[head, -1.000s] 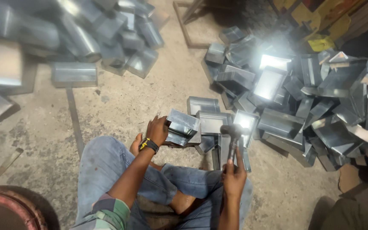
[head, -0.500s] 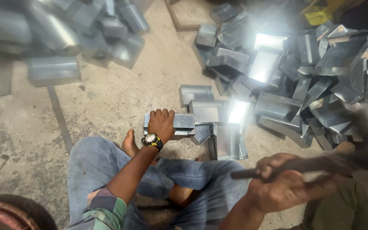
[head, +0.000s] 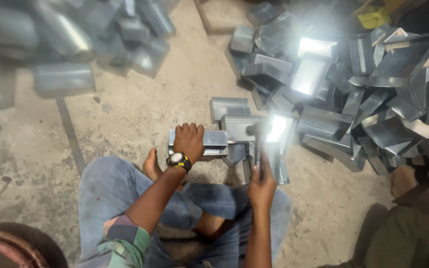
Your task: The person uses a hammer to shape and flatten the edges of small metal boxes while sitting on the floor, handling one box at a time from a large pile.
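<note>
Hammering folded grey sheet-metal channel piece (head: 209,140) on the floor.
We're pinning it flat under left hand (head: 189,141); right hand (head: 261,186) is gripping dark hammer (head: 257,144) closed-fisted — keep strikes clear of fingers.

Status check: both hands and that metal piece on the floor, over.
Left hand pressed flat on the folded sheet-metal piece. Right hand grips a hammer, head down at the piece's edge. Metal pile close on the right, not blocking.

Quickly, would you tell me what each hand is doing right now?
Left hand: pressed palm-down on a folded sheet-metal piece, holding it still.
Right hand: closed around a hammer handle.
</note>
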